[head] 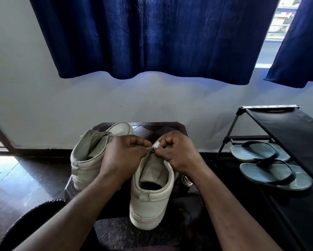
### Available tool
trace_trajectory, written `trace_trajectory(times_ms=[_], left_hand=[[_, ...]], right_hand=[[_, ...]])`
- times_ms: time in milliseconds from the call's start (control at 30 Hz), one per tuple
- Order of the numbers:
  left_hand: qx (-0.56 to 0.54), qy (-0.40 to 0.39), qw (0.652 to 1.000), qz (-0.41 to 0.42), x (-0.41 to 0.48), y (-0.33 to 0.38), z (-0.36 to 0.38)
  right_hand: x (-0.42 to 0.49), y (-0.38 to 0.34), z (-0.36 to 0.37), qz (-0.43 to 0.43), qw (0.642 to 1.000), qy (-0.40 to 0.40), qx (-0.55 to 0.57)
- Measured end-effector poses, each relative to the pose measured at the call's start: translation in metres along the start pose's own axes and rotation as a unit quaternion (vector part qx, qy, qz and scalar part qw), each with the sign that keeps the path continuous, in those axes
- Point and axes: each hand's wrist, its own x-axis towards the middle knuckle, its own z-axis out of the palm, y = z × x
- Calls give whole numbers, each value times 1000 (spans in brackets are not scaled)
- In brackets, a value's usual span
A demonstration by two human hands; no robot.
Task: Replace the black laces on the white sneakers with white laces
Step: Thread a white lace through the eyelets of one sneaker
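Two white high-top sneakers stand on a small dark table (159, 127), heels toward me. The near sneaker (150, 198) is in the middle, and both hands work at its upper front. My left hand (124, 156) has curled fingers that pinch the sneaker's top edge by the tongue. My right hand (175, 153) pinches a thin lace end at the same spot, with a white strip (156, 144) showing just above the fingers. The other sneaker (90, 156) stands to the left, partly behind my left hand. The lacing of both sneakers is hidden.
A black shoe rack (279, 124) stands on the right with a pair of grey flip-flops (271, 163) on its lower shelf. A dark blue curtain (152, 37) hangs above the white wall. A dark rounded object (30, 220) sits at the lower left.
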Motion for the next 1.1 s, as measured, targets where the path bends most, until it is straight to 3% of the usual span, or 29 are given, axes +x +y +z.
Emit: trace_trajectory(times_ms=[267,600,833,1100], left_hand=[[23,0,1000,17,2,0,1],[8,-39,999,14,12,4,2],[-8,7,1000,-20,12,1,6],[-7,9,1000,-26,9,5,6]], right_hand=[[2,0,-2,9,1000,-15,10],[1,12,4,8,997,69,-35],[0,13,3,-9,998,56,-5],[-2,15,0,-8,999,38,32]])
